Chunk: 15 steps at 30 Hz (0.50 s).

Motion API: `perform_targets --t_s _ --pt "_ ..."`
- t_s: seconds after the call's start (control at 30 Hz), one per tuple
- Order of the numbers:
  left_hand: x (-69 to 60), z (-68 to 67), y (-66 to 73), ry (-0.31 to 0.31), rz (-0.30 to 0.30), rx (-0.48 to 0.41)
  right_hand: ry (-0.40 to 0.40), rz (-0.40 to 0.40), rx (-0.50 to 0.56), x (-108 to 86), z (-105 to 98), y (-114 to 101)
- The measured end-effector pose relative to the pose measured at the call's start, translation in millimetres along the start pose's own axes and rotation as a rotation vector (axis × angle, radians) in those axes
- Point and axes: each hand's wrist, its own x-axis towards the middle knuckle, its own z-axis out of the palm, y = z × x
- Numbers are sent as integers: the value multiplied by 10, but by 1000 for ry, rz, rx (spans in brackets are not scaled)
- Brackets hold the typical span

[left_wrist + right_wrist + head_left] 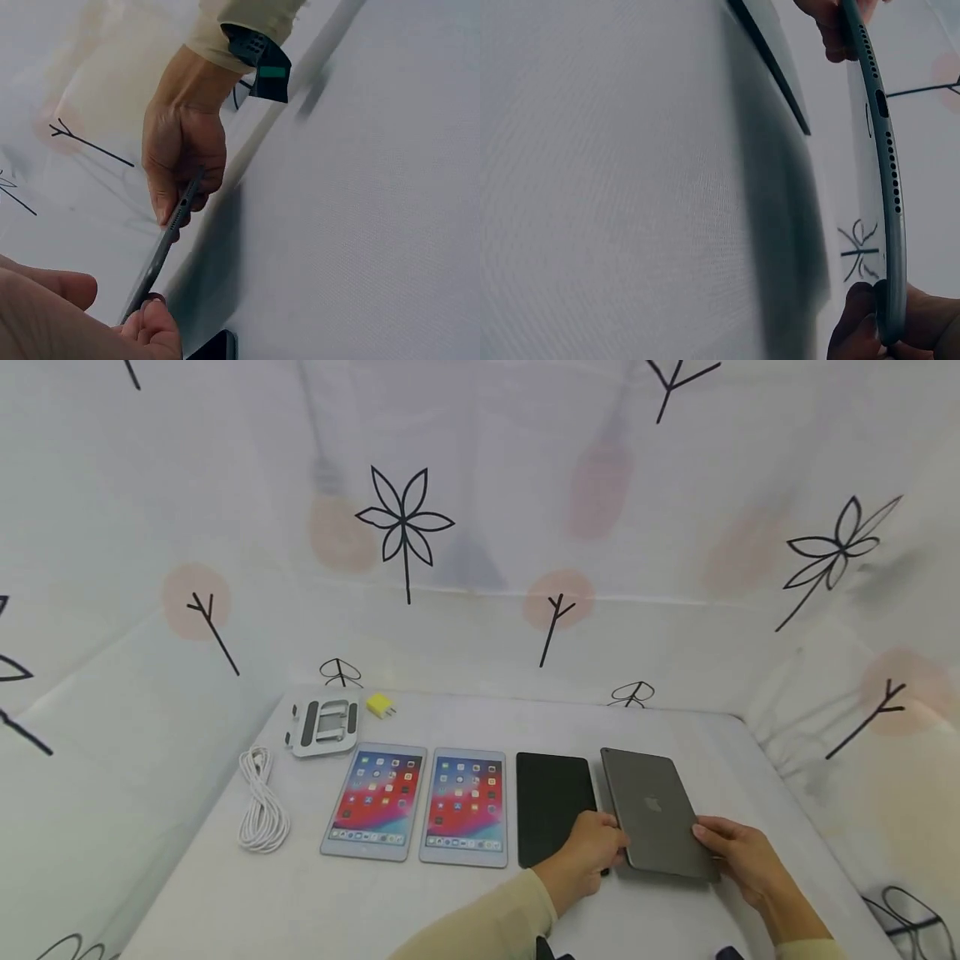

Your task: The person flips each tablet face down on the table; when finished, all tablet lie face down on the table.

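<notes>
A grey tablet (654, 814), its back with an apple logo facing up, is held slightly above the white table by both hands. My left hand (588, 852) grips its left edge near the lower corner. At the opposite edge my right hand (742, 858) holds it, thumb on the back and fingers underneath. In the right wrist view the tablet's edge (891, 161) shows a port and speaker holes. A black-screened tablet (551, 802) lies left of it, partly hidden by my left hand. Two white tablets (375, 802) with lit home screens lie further left.
A coiled white cable (262, 806) lies at the table's left side. Behind it are a silver folding stand (327, 723) and a yellow plug adapter (380, 705). A patterned white cloth (465, 635) hangs behind the table and at both sides.
</notes>
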Motion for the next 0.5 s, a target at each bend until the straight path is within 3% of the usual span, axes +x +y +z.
perform_targets --t_s 0.23,0.5 --pt "-21 -8 -31 -1 -2 40 68 -12 -126 65 -7 39" --pt "-17 45 -63 -31 -23 33 49 4 -231 57 -65 -6"
